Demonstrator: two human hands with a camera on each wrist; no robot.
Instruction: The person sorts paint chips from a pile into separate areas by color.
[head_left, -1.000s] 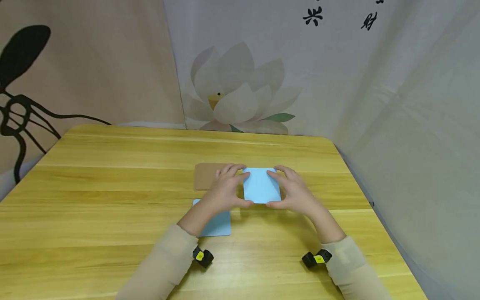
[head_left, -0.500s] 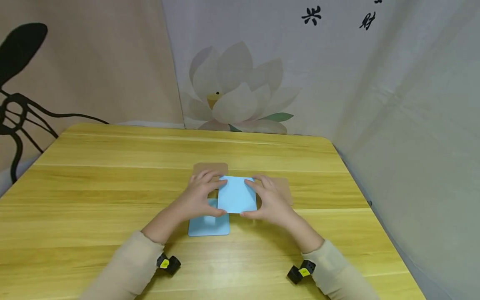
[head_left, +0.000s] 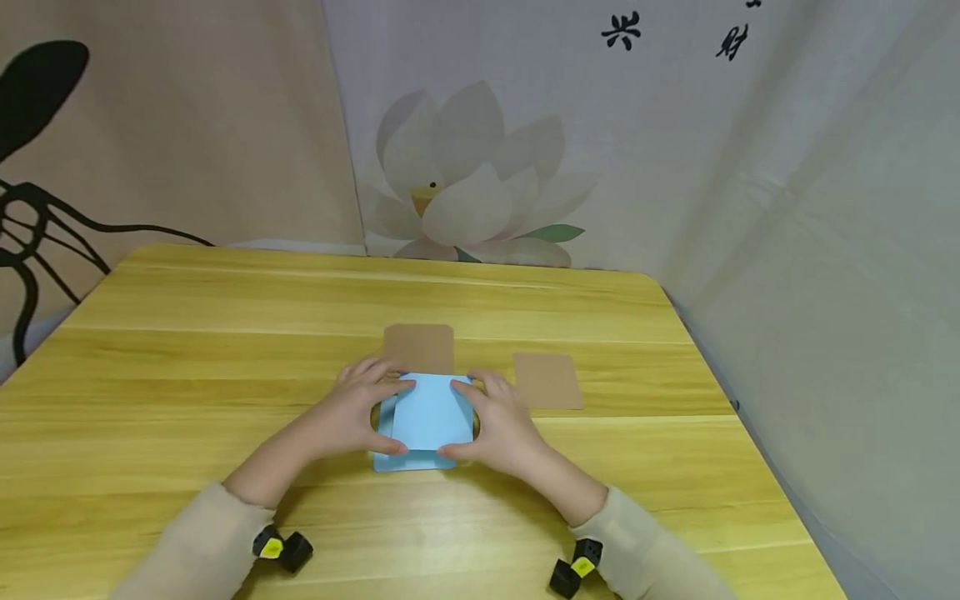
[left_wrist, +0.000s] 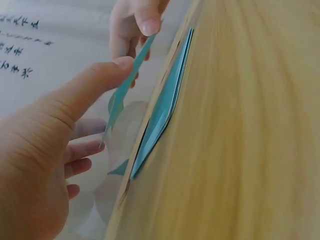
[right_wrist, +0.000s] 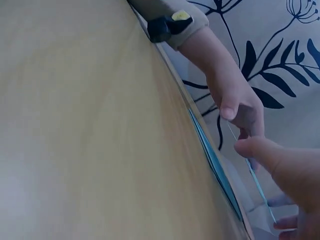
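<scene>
My left hand [head_left: 347, 418] and right hand [head_left: 504, 427] hold a thin light-blue square card [head_left: 433, 414] between them in the head view. Each hand pinches one side edge, thumb at the near corner and fingers at the far corner. Below it on the table lies another blue card [head_left: 414, 462], mostly covered from above. From the left wrist, a gap shows between the held card [left_wrist: 120, 95] and the lower blue card [left_wrist: 164, 107], which seems to have more than one layer. The right wrist view also shows the lower card [right_wrist: 217, 167] flat on the wood.
A brown square card [head_left: 418, 348] lies just behind the blue ones, its near edge partly hidden. To the right, a second brown card [head_left: 548, 382] lies by itself. The wooden table [head_left: 187, 358] ends at a curtain [head_left: 480, 167] printed with a lotus.
Both hands have carried the blue card left and toward me, from beside the lower blue card to above it. The right brown card, hidden earlier, has come into view.
</scene>
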